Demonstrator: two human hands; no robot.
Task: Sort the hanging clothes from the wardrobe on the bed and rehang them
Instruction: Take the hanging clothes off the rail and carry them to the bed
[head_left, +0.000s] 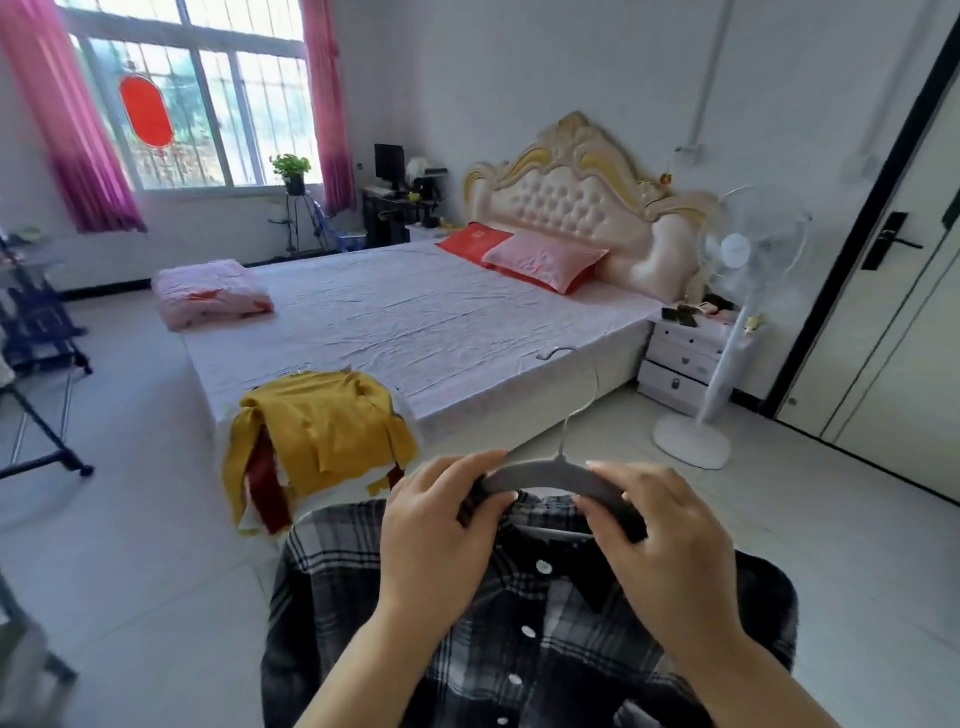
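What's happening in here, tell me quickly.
A person near the foot of the bed holds a dark plaid shirt on a grey hanger. The left hand and the right hand each grip one shoulder of the hanger, beside the shirt's collar. A pile of clothes, yellow on top, lies on the bed's near corner.

1. Readable text, labels, brands and numbers: none in the head view.
2. Red pillow (475, 241) on the bed (415, 317): it carries a faint pale mark near its centre, too blurred to read.
3. Red oval decoration (147, 111) on the window (236, 104): no characters can be made out.
4. Fan (736, 250): any marking on the pale hub disc is too small to tell.
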